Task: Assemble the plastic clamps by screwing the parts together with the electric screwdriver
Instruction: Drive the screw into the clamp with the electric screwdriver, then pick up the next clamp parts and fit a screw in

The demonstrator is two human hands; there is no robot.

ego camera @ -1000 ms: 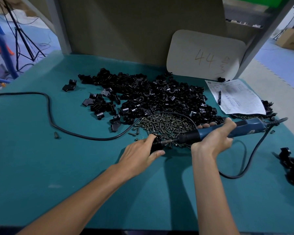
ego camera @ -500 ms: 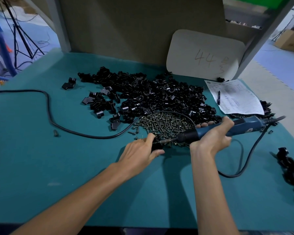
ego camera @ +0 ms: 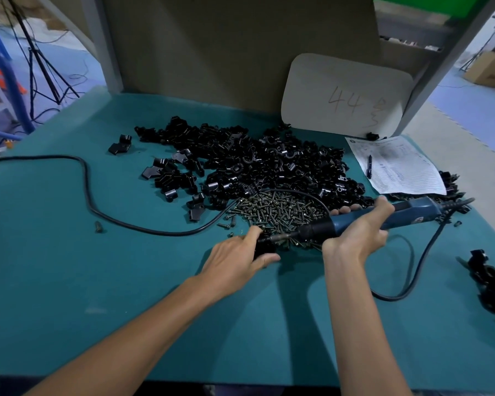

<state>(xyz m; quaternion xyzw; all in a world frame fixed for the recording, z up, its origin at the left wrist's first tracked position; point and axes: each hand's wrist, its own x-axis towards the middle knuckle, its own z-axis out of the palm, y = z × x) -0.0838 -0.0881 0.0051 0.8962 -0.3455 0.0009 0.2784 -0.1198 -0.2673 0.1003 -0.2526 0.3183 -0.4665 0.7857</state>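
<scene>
Screwdriver (ego camera: pixel 415 211) in right hand (ego camera: pixel 355 238), clamp (ego camera: pixel 265 248) in left hand (ego camera: pixel 235 258)

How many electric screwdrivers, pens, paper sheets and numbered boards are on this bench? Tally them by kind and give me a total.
electric screwdriver: 1
pen: 1
paper sheet: 1
numbered board: 1
Total: 4
</scene>
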